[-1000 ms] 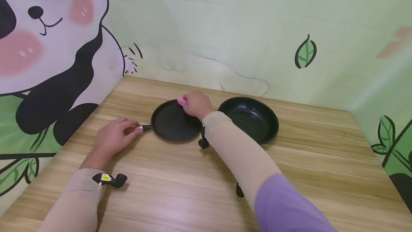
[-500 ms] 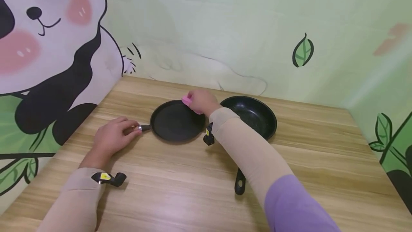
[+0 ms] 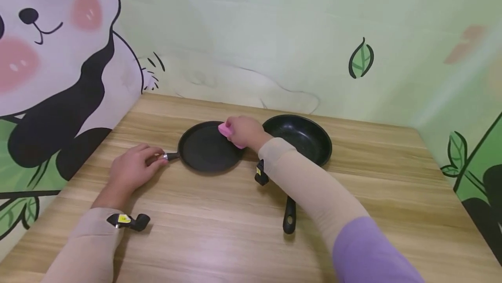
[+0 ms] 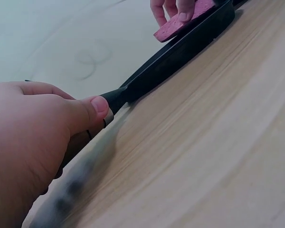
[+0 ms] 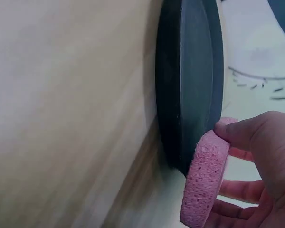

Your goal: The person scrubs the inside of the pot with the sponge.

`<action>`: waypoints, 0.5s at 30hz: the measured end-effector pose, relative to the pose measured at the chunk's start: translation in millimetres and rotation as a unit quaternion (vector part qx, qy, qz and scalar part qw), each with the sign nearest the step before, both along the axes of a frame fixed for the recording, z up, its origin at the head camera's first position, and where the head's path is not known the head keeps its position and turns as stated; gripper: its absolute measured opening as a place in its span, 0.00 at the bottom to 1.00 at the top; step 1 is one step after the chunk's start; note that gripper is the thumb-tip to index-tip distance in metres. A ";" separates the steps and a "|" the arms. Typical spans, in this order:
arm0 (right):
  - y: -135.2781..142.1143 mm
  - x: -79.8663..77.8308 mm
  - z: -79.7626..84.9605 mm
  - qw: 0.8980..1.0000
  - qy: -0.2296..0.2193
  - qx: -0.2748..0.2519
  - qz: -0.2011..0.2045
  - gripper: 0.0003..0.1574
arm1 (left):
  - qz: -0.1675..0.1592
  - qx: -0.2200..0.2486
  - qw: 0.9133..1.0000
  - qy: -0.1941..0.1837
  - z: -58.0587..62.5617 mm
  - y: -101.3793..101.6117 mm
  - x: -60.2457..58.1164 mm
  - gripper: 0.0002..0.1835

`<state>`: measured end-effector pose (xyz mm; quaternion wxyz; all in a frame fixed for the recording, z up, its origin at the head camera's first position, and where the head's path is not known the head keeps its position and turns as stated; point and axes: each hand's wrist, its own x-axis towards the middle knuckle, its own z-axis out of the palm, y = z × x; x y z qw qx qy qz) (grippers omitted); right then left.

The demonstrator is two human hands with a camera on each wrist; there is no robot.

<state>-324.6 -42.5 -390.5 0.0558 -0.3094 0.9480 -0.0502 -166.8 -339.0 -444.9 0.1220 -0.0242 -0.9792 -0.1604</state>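
My left hand (image 3: 135,167) grips the brown handle of a shallow, flat black pan (image 3: 209,150) lying on the wooden table. In the left wrist view the thumb (image 4: 100,105) lies along the handle near its metal collar (image 4: 108,118). A pink sponge (image 5: 206,178) is pinched between the thumb and fingers of my right hand (image 3: 248,132), at the pan's right rim. The right wrist view shows the sponge's porous edge against the rim, partly jutting out beyond it. My right hand and wrist hide part of that rim in the head view.
A deeper black frying pan (image 3: 313,141) stands to the right, partly behind my right forearm, its black handle (image 3: 289,217) pointing toward me. The wooden table (image 3: 208,230) meets a green painted wall (image 3: 251,47) at the back and a panda mural at the left.
My right hand and the sponge have moved along the rim, a little right and then toward me. The left hand keeps its hold on the handle. The head view has shifted slightly.
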 end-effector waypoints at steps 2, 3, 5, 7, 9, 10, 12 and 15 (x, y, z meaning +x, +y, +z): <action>2.1 6.5 0.6 1.000 0.003 0.007 0.007 0.27 | 0.001 -0.002 1.000 -0.001 0.8 0.0 0.8 0.21; 3.4 9.8 0.9 1.000 0.005 0.009 0.010 0.27 | 0.003 -0.003 1.000 -0.001 1.0 0.1 0.9 0.20; 6.6 15.9 0.6 1.000 0.008 0.016 0.016 0.27 | 0.002 -0.004 1.000 -0.004 1.2 0.5 0.7 0.20; 9.8 21.6 0.2 1.000 0.009 0.018 0.019 0.26 | 0.002 -0.004 1.000 -0.008 1.7 1.5 0.4 0.20; 12.5 26.8 -0.3 0.999 0.012 0.017 0.025 0.26 | 0.000 -0.003 1.000 -0.009 2.0 2.1 0.2 0.20; 13.4 29.6 -0.4 0.999 0.013 0.018 0.029 0.27 | 0.001 -0.001 1.000 -0.010 2.3 2.2 0.2 0.20; 14.3 35.6 -0.1 0.999 0.013 0.016 0.034 0.27 | 0.002 0.000 1.000 -0.009 3.1 2.6 0.9 0.20; 14.3 46.3 0.3 0.999 0.016 0.023 0.044 0.26 | 0.002 0.003 1.000 -0.011 3.6 3.1 2.5 0.20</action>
